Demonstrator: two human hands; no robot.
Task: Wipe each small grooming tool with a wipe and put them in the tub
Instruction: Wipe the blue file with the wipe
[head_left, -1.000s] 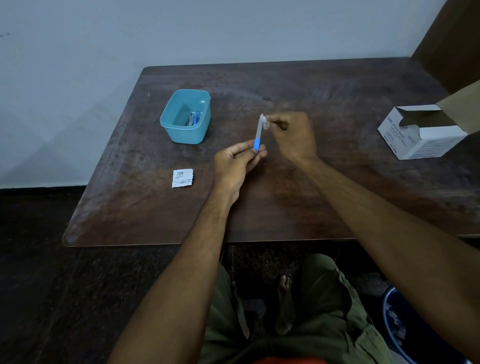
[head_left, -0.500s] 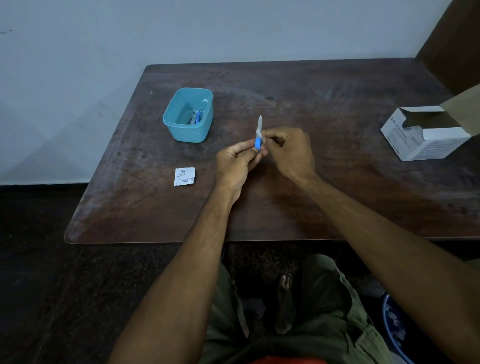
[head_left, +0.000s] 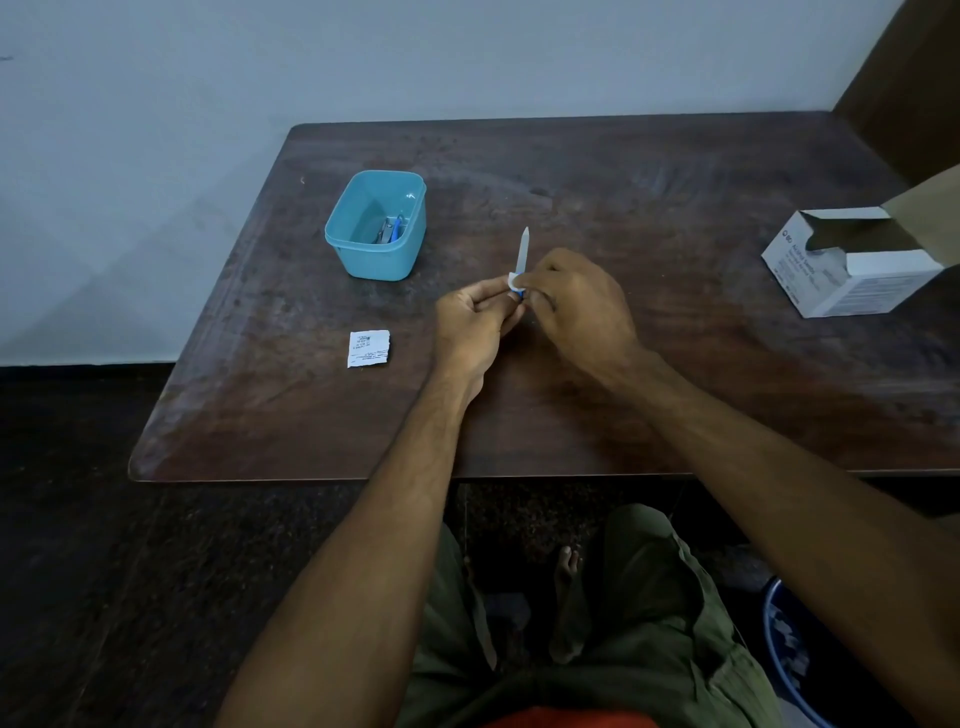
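Our left hand (head_left: 475, 322) pinches the nail file's (head_left: 522, 248) blue handle; our right hand (head_left: 576, 301) pinches the wipe (head_left: 514, 281) around it. Squeezing too loosely, we could drop the file short of the tub (head_left: 376, 228).

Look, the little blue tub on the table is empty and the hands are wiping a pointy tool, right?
Not quite: the head view shows the blue tub already holds tools. The rest is right: both hands wipe the pointy tool.

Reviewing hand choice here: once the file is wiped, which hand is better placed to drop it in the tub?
Probably the left hand: it pinches the nail file's blue handle and is nearer the tub, which is on its side. The right hand holds the wipe.
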